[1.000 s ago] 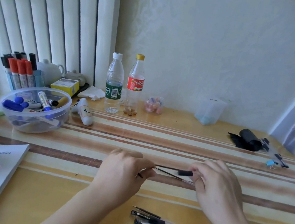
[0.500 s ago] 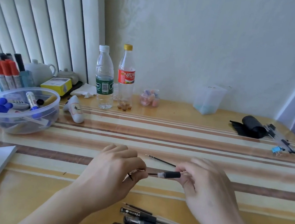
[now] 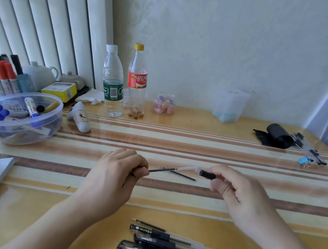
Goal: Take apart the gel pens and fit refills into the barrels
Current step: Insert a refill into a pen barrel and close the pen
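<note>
I had both hands raised just above the striped, yellow-and-brown table (image 3: 177,146), near its middle. My left hand (image 3: 116,172) had its fingers curled, pinching one end of a thin black gel-pen refill (image 3: 162,169) between thumb and forefinger. The refill ran to the right and slightly upward, and its far end sat inside the open mouth of a clear plastic pen barrel with a black rubber grip (image 3: 204,173). My right hand (image 3: 237,193) pinched that barrel at the black grip, fingers curled around it, so the rest of the barrel was hidden in the hand. Just behind the two, a second thin black refill (image 3: 181,174) lay flat on the table, crossing under the held one in the head view. Nearer to me, a row of black-grip gel pens with clear barrels (image 3: 170,247) lay side by side at the table's front edge. To the far left stood a clear round plastic tub holding blue markers (image 3: 19,119), well apart from my hands.
</note>
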Available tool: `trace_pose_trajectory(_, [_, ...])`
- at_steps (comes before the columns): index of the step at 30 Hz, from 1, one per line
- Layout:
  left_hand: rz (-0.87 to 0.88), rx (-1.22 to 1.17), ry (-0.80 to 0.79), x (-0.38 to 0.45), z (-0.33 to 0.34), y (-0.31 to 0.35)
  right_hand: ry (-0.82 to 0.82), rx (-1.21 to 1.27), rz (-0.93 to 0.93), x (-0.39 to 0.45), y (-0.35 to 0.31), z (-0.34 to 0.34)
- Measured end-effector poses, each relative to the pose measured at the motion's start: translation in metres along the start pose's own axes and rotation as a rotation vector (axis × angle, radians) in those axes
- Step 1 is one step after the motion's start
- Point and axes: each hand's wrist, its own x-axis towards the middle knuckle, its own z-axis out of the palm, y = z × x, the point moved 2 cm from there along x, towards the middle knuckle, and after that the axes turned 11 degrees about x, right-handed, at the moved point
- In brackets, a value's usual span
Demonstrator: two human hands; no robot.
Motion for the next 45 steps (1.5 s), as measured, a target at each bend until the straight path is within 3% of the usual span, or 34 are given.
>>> trace_pose_trajectory(29, [-0.012, 0.030, -0.062, -0.002, 0.000, -0.001, 0.000, 0.029, -0.046, 0.000, 0.006, 0.004])
trace_pose_trajectory(35, [0.102, 0.240, -0.073, -0.001, -0.006, -0.002, 0.075, -0.213, -0.162, -0.002, -0.003, -0.003])
trace_pose_trajectory(39, [0.150, 0.214, -0.073, -0.003, -0.003, 0.013, -0.010, -0.212, -0.176, -0.004, -0.011, 0.009])
trace_pose_trajectory(42, [0.156, 0.107, 0.033, -0.005, -0.004, 0.026, -0.066, -0.152, -0.128, -0.007, -0.012, 0.024])
trace_pose_trajectory(45, [0.050, -0.110, 0.332, -0.002, -0.023, 0.026, -0.076, 0.063, 0.003, -0.005, -0.003, 0.025])
